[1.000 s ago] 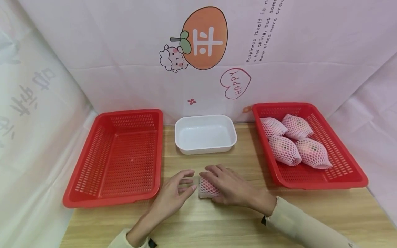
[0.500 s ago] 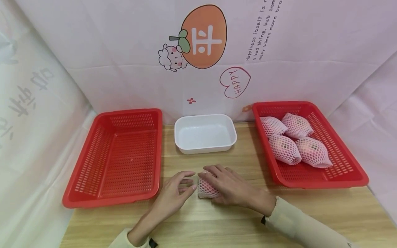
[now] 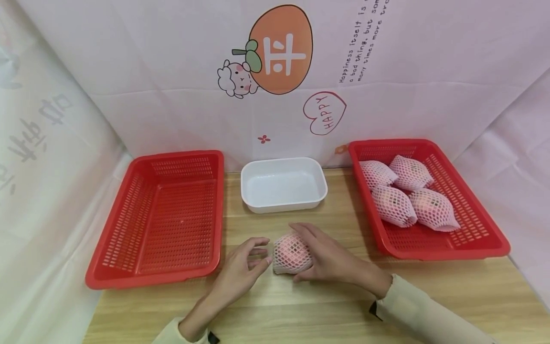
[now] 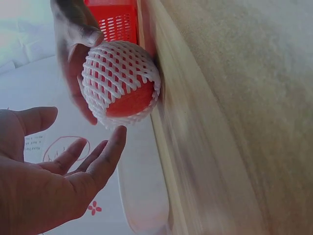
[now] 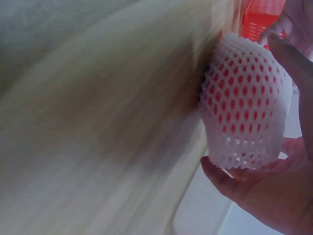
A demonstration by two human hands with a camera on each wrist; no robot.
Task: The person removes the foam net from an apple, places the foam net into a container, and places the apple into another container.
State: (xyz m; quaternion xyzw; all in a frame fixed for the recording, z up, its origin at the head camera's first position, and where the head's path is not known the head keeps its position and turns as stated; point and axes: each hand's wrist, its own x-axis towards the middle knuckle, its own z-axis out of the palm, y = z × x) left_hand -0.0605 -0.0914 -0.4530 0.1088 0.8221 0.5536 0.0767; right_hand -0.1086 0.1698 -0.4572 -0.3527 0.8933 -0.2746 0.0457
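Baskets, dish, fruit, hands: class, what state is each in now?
Left red perforated plastic basket: empty.
Right red perforated plastic basket: holding four foam-netted fruits.
White rectangular dish: empty.
Round red fruit in white foam netting: covered, one end bare.
Left hand: fingers loosely curved, holding nothing.
Right hand: fingers curved around the fruit.

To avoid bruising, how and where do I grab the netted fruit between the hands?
Likely around the rounded middle of the netted fruit, from above: foam netting wraps that bulge, its left end is bare, and its upper side shows.
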